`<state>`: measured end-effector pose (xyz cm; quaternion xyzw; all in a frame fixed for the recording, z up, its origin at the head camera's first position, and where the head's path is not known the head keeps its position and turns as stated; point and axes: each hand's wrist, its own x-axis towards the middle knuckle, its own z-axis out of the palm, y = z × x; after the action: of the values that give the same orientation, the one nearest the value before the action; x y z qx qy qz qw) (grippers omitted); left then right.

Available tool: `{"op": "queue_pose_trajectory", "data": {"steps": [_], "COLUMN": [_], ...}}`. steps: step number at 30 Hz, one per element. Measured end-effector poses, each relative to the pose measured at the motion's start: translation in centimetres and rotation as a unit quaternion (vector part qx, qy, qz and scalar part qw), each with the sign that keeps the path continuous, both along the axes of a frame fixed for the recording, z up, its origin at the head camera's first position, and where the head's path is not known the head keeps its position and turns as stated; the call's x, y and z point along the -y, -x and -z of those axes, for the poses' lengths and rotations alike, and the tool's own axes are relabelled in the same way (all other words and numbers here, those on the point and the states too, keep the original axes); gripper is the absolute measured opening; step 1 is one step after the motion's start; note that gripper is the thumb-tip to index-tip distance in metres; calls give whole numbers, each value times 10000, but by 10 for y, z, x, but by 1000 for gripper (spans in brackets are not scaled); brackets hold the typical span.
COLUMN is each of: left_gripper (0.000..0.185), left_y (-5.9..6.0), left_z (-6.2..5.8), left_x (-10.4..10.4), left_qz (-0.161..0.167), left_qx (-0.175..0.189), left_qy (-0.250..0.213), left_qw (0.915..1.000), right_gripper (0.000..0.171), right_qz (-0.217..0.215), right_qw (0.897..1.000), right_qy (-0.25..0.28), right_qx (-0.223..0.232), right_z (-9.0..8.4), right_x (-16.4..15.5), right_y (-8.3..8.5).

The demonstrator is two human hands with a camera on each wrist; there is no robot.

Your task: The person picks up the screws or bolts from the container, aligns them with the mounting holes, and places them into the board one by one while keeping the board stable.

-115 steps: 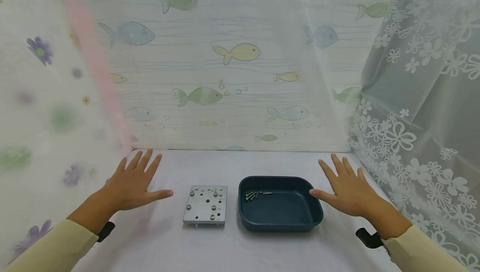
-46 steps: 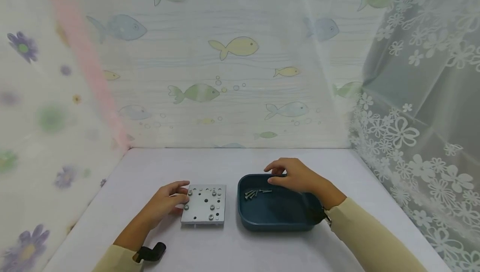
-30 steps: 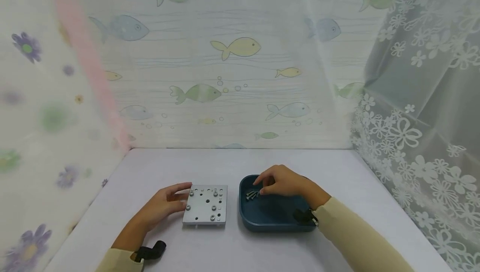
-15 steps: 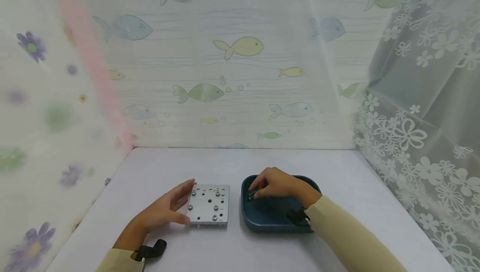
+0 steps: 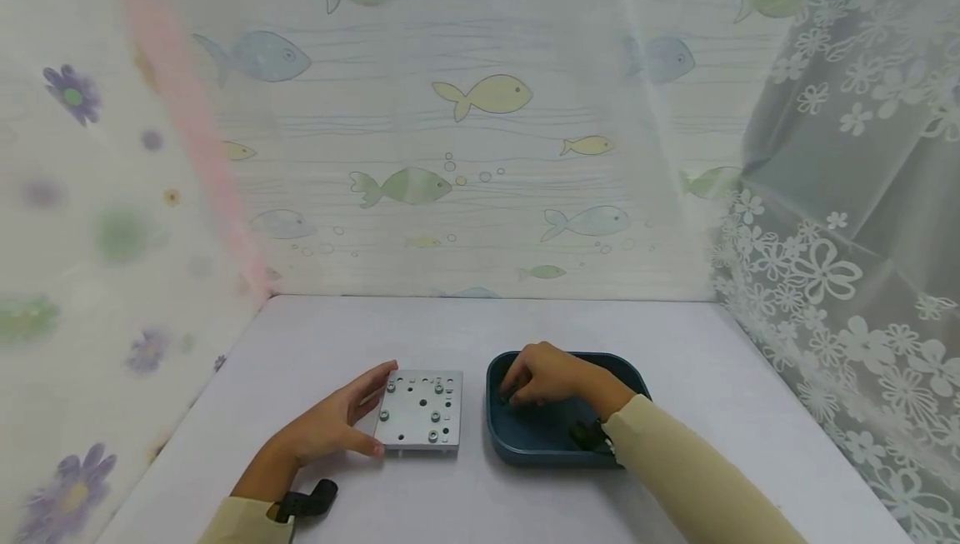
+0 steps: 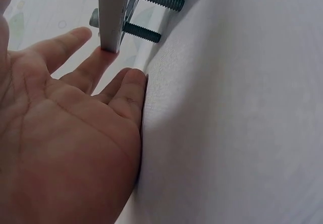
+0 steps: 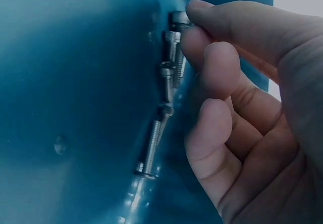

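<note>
The silver plate (image 5: 412, 423), with holes (image 5: 423, 402) and bolts (image 5: 432, 436), sat on the bench (image 5: 360, 327). The left hand (image 5: 322, 423) — spread wide — touched its left side. The blue tray (image 5: 555, 456) held small screws (image 7: 168, 80); the right hand (image 5: 551, 373) curled by them, but I couldn't tell if it gripped one.

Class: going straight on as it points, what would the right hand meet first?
Probably the slender silver metal screws in the round-cornered dark blue tray; the right hand may be touching one.

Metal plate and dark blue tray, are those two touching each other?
Apart. The head view shows a strip of white tabletop running between the metal plate and the dark blue tray.
</note>
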<state>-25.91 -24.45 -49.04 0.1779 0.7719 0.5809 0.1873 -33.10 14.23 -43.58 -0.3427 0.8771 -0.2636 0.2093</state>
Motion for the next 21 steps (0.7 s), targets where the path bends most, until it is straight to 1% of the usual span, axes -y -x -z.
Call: {"op": "queue_pose_trajectory", "data": {"steps": [6,11,21], "left_gripper": [129,128,130], "left_y": [0,-1,1], "left_z": [1,0,3], "left_x": [0,1,3], "left_qz": [-70,-101,20], "left_qx": [-16,-30,-15], "left_qy": [47,118,77], "left_qw": [10000,9999,10000], "right_gripper": [16,16,16], "right_qz": [8,-16,116], "right_qw": [10000,9996,9978], "right_qy": [-68,-136,-341], "right_qx": [-70,-249,-554], "right_z": [3,6,9], "right_x": [3,6,11], "right_y": [0,2,1]}}
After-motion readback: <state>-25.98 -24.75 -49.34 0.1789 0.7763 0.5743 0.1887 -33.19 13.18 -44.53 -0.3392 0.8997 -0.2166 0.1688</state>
